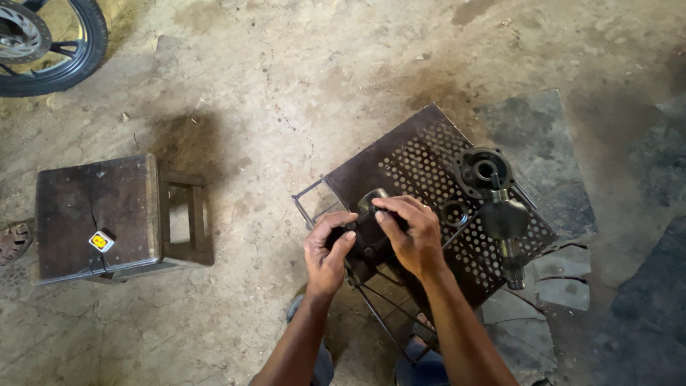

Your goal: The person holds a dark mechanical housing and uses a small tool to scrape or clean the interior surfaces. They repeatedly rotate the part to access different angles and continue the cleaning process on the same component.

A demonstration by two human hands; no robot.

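Both hands on one dark, greasy metal part with a rounded head (371,214), held just above the near-left corner of the rusty perforated steel stand (421,161). Left hand (327,246) curled tight around its lower end; right hand (409,230) clamped over the top, fingers wrapped across the middle. Long axis looks to run from lower left up to the rounded head, which points away from the person; exact shape mostly hidden by the grip. Judging progress: mid-job. To the right of the right hand, already laid out apart on the stand: a small dark ring (454,212), a round black flanged housing (484,171), and a bulbous grey shaft piece (506,232) lying with its stem toward the person. Well left of the left hand, a dark wooden stool (93,207) with a small yellow-faced object (101,241). Can't tell whether parts are coming off or going on.
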